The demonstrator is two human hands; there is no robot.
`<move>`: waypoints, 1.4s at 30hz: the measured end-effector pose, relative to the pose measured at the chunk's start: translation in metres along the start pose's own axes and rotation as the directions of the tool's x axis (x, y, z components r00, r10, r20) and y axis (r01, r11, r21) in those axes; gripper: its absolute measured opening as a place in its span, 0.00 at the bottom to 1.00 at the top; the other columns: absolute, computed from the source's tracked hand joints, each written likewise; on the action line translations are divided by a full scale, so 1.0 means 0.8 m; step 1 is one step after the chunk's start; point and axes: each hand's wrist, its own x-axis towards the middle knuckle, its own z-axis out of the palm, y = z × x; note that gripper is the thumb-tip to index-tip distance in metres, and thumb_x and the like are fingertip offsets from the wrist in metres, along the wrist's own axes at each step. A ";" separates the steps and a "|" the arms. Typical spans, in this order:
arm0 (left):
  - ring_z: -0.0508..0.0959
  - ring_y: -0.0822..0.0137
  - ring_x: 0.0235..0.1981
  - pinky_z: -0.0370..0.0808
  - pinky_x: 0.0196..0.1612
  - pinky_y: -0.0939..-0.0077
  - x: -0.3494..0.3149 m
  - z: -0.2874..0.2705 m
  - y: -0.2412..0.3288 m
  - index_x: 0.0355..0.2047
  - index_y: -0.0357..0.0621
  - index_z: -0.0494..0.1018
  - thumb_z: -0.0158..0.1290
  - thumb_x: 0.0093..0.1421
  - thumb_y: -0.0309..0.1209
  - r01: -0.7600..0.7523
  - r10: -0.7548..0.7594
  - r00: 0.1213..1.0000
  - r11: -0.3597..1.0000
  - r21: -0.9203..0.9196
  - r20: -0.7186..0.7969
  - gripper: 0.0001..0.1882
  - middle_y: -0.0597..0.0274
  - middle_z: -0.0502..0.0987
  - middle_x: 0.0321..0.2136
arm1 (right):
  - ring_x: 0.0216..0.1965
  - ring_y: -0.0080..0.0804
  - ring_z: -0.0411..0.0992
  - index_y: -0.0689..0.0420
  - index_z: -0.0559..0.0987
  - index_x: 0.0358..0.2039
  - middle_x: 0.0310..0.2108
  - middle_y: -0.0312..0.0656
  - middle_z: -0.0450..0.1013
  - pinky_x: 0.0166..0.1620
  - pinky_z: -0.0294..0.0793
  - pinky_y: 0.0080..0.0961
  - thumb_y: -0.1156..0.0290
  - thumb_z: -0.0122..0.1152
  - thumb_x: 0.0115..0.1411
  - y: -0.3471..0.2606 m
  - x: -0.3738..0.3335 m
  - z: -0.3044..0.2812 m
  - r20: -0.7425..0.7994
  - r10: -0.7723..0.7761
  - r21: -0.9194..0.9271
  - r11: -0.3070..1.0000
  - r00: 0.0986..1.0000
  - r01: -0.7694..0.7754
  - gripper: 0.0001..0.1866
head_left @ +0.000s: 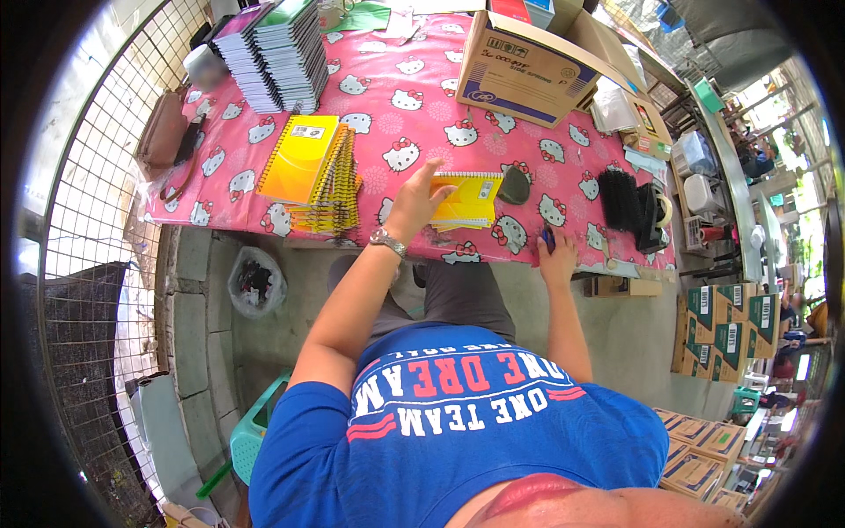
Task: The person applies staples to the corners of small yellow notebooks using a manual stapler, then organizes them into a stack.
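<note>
A few yellow spiral notebooks (pixel 475 201) lie in front of me near the table's front edge, their wire binding on the far side. My left hand (pixel 417 204) is at their left edge, thumb and fingers apart, the thumb over the top cover. At the table edge to the right, my right hand (pixel 557 260) has its fingers closed around a small dark blue object (pixel 548 238), mostly hidden. A dark, rounded flat object (pixel 515 185) sits against the notebooks' right side. Left of my left hand stands a stack of yellow spiral notebooks (pixel 308 172).
A pink patterned cloth covers the table (pixel 387 106). Tall notebook stacks (pixel 286 57) and a brown bag (pixel 165 132) are on the left. An open cardboard box (pixel 519 75) stands at the back; a black brush (pixel 621 201) and tape dispenser (pixel 652 220) sit right.
</note>
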 end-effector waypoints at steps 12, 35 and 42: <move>0.80 0.56 0.30 0.77 0.34 0.68 -0.015 0.007 -0.011 0.45 0.42 0.69 0.58 0.60 0.28 -0.134 0.145 0.987 0.980 0.144 -0.068 0.15 0.51 0.76 0.30 | 0.48 0.46 0.68 0.59 0.75 0.50 0.44 0.48 0.73 0.53 0.66 0.38 0.68 0.67 0.51 -0.228 0.003 -0.087 -0.155 -0.395 0.644 0.655 0.905 0.396 0.25; 0.81 0.60 0.29 0.79 0.32 0.71 -0.020 0.002 -0.029 0.38 0.36 0.77 0.55 0.58 0.22 -0.025 0.025 1.000 1.000 -0.002 0.005 0.08 0.52 0.79 0.32 | 0.44 0.36 0.72 0.59 0.76 0.50 0.43 0.41 0.73 0.45 0.71 0.35 0.65 0.63 0.55 -0.250 0.021 -0.082 0.216 -0.315 0.682 0.726 0.924 0.088 0.22; 0.80 0.60 0.28 0.76 0.31 0.68 -0.011 -0.046 0.058 0.42 0.43 0.77 0.57 0.56 0.24 -0.284 0.341 0.928 0.909 0.304 -0.151 0.12 0.58 0.79 0.33 | 0.37 0.28 0.74 0.58 0.74 0.53 0.40 0.40 0.74 0.39 0.75 0.26 0.67 0.59 0.61 -0.197 0.017 -0.085 0.537 -0.376 0.832 0.090 0.755 -0.547 0.21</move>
